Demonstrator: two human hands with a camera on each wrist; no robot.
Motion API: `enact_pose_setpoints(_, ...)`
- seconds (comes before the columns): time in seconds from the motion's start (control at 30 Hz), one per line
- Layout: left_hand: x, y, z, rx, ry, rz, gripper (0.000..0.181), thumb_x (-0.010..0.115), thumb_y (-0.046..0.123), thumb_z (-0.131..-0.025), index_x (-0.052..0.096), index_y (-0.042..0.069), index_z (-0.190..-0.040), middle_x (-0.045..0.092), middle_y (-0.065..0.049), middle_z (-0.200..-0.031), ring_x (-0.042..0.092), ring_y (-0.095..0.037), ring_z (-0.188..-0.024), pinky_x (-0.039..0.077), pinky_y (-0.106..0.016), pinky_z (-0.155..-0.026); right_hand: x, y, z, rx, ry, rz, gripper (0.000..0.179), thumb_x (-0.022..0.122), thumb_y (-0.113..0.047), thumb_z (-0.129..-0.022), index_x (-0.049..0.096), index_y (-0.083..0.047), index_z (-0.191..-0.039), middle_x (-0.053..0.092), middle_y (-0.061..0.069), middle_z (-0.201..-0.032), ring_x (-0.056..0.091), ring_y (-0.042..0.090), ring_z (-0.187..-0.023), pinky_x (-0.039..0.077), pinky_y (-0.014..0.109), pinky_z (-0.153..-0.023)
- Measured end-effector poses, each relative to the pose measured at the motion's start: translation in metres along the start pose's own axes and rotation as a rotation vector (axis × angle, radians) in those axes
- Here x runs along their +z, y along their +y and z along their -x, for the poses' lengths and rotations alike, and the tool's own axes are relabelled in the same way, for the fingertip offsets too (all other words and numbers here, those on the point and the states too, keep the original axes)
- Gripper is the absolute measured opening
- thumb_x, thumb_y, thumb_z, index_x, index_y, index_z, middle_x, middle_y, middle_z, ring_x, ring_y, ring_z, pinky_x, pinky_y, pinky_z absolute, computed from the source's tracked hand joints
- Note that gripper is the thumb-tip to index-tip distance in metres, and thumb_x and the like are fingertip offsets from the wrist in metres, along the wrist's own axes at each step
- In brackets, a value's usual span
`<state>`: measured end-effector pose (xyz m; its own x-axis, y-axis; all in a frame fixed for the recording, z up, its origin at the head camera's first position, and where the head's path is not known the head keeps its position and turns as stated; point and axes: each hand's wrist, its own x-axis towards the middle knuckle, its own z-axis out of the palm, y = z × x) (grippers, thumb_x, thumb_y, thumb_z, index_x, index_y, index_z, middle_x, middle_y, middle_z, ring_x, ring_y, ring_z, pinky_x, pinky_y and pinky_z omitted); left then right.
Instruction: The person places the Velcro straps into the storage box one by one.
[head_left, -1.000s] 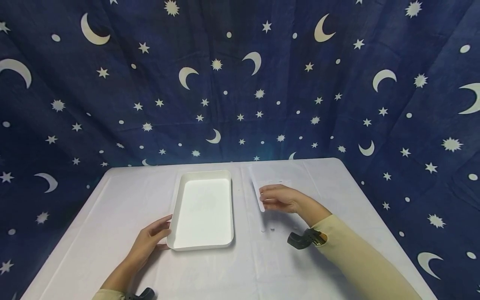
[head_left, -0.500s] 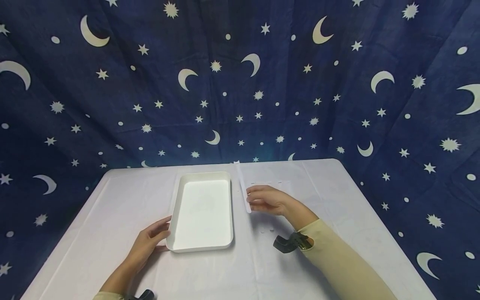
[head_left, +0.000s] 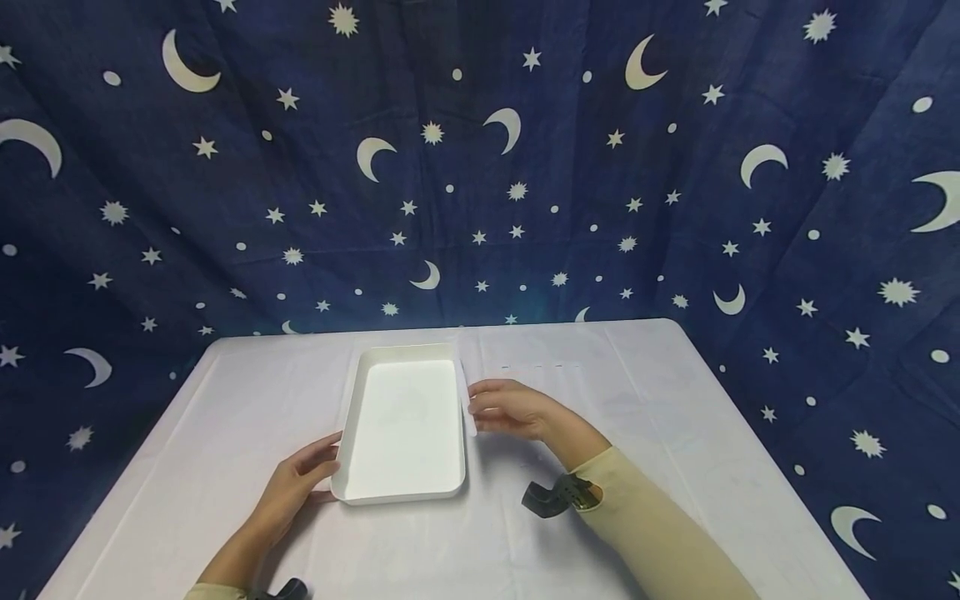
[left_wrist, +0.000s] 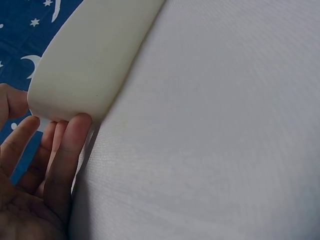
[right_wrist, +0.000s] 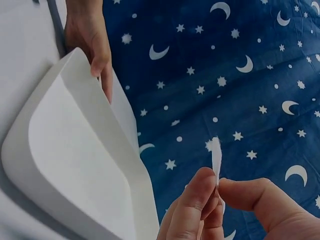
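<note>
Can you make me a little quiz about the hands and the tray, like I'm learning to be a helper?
1. What is the right hand pinching?
2. True or false: the left hand touches the white tray.
3. What is the main colour of the backdrop?
A) Red
B) Dark blue
C) Green

Key:
1. A thin white strip.
2. True.
3. B.

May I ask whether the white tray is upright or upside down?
Upright: in the head view, the tray shows its floor within raised walls.
</note>
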<state>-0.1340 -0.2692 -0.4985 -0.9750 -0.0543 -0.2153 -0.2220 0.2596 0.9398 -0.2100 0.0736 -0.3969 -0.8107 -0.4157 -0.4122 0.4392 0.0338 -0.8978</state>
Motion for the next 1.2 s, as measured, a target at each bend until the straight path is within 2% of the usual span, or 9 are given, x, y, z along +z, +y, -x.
enact_pose_setpoints(0.07, 0.000, 0.000, 0.000, -0.002, 0.001, 0.001, 0.059, 0.063, 0.015, -0.094, 0.042, 0.006, -0.148, 0.047, -0.026, -0.141, 0.058, -0.034, -0.119, 0.062, -0.035, -0.075, 0.005, 0.001, -0.001, -0.002, -0.015, -0.007, 0.028, 0.060, 0.004, -0.085, 0.058, 0.002, -0.114, 0.058, 0.008, -0.102, 0.061, 0.020, -0.093, 0.059, 0.028, -0.082)
enact_pose_setpoints(0.23, -0.001, -0.001, 0.000, 0.000, 0.001, -0.009, 0.059, 0.064, 0.017, -0.094, 0.043, 0.008, -0.148, 0.047, -0.025, -0.141, 0.056, -0.037, -0.121, 0.062, -0.035, -0.076, 0.014, 0.001, -0.005, 0.011, -0.024, -0.034, 0.030, 0.060, 0.006, -0.085, 0.058, 0.003, -0.115, 0.060, 0.011, -0.106, 0.062, 0.023, -0.096, 0.059, 0.033, -0.089)
enact_pose_setpoints(0.43, -0.003, -0.001, 0.000, 0.011, -0.002, -0.016, 0.059, 0.063, 0.018, -0.094, 0.042, 0.007, -0.148, 0.047, -0.026, -0.141, 0.055, -0.040, -0.123, 0.062, -0.034, -0.076, 0.024, -0.001, -0.011, 0.036, -0.024, -0.038, 0.029, 0.060, 0.007, -0.085, 0.059, 0.001, -0.114, 0.060, 0.011, -0.106, 0.062, 0.024, -0.098, 0.059, 0.032, -0.087)
enact_pose_setpoints(0.6, -0.003, -0.002, 0.000, 0.009, -0.001, -0.013, 0.059, 0.062, 0.017, -0.094, 0.042, 0.007, -0.148, 0.047, -0.026, -0.142, 0.054, -0.040, -0.124, 0.062, -0.034, -0.076, 0.032, -0.003, -0.014, 0.041, -0.037, -0.027, 0.030, 0.060, 0.007, -0.085, 0.059, 0.001, -0.114, 0.061, 0.010, -0.104, 0.062, 0.022, -0.092, 0.059, 0.032, -0.086)
enact_pose_setpoints(0.97, -0.002, -0.001, -0.001, 0.010, -0.009, -0.008, 0.059, 0.064, 0.018, -0.093, 0.044, 0.007, -0.147, 0.049, -0.026, -0.141, 0.058, -0.037, -0.119, 0.062, -0.035, -0.076, 0.049, -0.004, -0.023, 0.037, -0.064, -0.053, 0.025, 0.060, 0.008, -0.085, 0.059, 0.000, -0.108, 0.059, 0.011, -0.105, 0.061, 0.023, -0.096, 0.057, 0.036, -0.094)
enact_pose_setpoints(1.2, -0.002, -0.001, -0.002, 0.008, -0.013, -0.011, 0.059, 0.064, 0.019, -0.093, 0.043, 0.007, -0.147, 0.048, -0.026, -0.141, 0.058, -0.038, -0.120, 0.062, -0.035, -0.076, 0.061, 0.001, -0.028, 0.034, -0.089, -0.030, 0.024, 0.060, 0.008, -0.084, 0.059, 0.002, -0.108, 0.059, 0.009, -0.100, 0.061, 0.022, -0.092, 0.059, 0.032, -0.088)
